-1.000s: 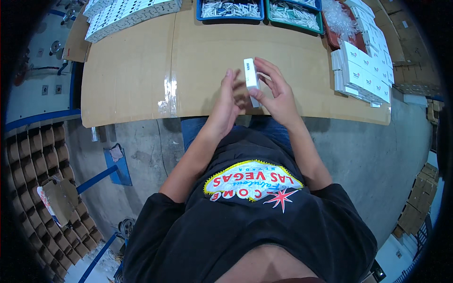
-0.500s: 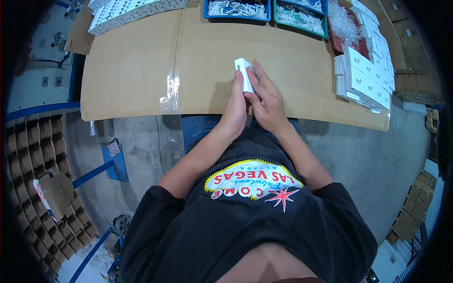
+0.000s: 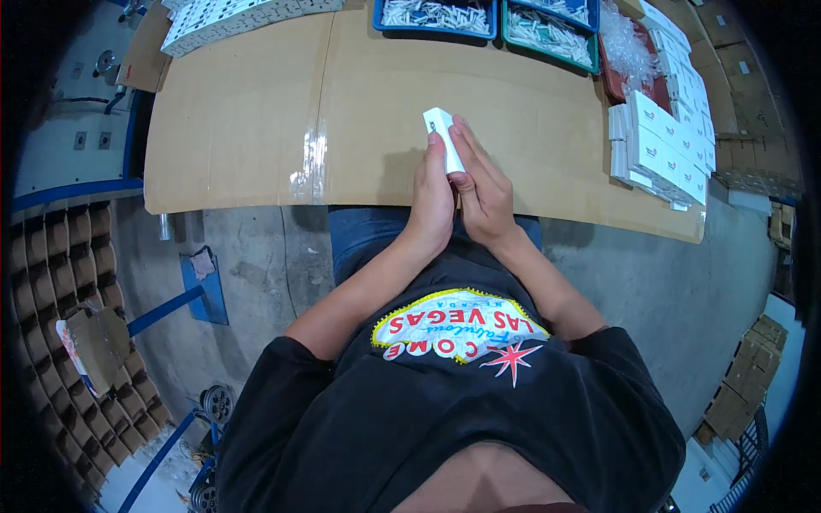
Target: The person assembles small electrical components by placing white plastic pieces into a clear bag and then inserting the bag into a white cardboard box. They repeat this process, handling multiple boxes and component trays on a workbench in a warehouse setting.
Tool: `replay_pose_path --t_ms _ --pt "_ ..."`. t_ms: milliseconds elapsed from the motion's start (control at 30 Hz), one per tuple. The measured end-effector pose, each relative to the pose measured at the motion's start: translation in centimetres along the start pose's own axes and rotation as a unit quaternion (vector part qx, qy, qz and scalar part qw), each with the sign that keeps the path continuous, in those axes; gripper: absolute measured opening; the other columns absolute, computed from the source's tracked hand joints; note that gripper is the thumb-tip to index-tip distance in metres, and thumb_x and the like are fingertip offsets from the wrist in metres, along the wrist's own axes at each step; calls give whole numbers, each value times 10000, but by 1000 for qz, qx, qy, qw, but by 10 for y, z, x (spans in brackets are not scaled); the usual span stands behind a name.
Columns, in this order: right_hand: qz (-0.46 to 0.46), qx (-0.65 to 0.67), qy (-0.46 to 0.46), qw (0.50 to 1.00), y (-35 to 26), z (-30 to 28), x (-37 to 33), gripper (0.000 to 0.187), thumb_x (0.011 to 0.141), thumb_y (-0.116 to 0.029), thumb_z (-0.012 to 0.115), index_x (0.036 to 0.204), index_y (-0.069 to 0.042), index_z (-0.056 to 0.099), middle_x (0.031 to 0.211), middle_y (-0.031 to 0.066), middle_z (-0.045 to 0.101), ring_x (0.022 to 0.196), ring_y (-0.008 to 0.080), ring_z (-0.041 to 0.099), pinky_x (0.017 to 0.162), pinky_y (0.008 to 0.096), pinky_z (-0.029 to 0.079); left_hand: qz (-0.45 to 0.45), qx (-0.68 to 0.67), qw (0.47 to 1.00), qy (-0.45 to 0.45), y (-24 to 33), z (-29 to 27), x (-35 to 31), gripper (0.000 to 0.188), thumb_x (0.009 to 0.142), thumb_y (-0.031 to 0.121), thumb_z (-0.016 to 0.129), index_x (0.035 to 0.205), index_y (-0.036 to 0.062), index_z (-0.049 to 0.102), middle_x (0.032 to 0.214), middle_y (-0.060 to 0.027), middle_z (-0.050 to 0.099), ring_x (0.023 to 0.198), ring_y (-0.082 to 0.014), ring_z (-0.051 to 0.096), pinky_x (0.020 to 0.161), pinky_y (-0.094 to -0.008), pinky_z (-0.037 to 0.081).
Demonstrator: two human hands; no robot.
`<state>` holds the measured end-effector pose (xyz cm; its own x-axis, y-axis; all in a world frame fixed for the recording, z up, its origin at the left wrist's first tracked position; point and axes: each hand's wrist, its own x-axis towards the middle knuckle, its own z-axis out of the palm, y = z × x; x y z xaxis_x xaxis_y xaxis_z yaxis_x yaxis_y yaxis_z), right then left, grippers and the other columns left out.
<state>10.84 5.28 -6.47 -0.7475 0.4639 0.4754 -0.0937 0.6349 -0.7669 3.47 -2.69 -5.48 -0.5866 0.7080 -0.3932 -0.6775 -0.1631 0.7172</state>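
A small white box (image 3: 442, 135), held tilted between my two hands, sits above the near edge of the cardboard-covered table (image 3: 376, 111). My left hand (image 3: 433, 190) grips its left side, the thumb lying along the face with dark print. Against the box's right side my right hand (image 3: 486, 184) presses with fingers straight and together, its thumb near the lower end. The far end of the box sticks out past my left thumb. What lies between the palms is hidden.
Blue (image 3: 436, 32) and green (image 3: 547, 57) trays at the far side hold many small white pieces. Stacked white boxes (image 3: 663, 150) stand at the right, beside a red tray (image 3: 617, 84) with clear plastic. A long white perforated carton (image 3: 248, 24) lies far left.
The fingers of my right hand, blurred and lifted off before, now lie flat along the box. The box has shifted very slightly within my hands.
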Motion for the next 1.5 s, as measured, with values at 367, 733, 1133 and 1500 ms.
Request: replay_pose_path --t_ms 367,733,1133,1500 --pt "4 37 -20 999 10 -3 7 535 993 -246 659 1435 35 547 1510 241 512 1443 395 451 1160 435 389 -3 -29 999 -28 5 1 2 646 1061 587 404 1372 32 516 1252 -82 610 1128 -180 608 1008 -348 466" --pt "19 134 -67 989 3 -22 5 884 774 -149 788 1554 -11 396 1617 238 371 1499 370 376 1208 449 325 300 135 934 -136 21 -19 0 869 871 454 566 1580 40 282 1532 -159 390 1411 -276 424 1161 -412 353" --pt "-62 6 -65 996 8 -24 12 736 838 -195 772 1494 -24 485 1571 246 432 1462 400 421 1179 450 366 94 100 990 -41 14 -18 8 583 1085 490 392 1496 78 414 1344 -94 563 1230 -195 573 1048 -351 460" --pt "-11 -31 -26 999 11 -13 8 548 964 -275 669 1403 24 531 1457 253 524 1297 407 565 1072 438 471 -111 28 992 -50 10 -12 0 570 1049 565 469 1364 94 528 1228 -54 605 1128 -161 604 981 -351 479"
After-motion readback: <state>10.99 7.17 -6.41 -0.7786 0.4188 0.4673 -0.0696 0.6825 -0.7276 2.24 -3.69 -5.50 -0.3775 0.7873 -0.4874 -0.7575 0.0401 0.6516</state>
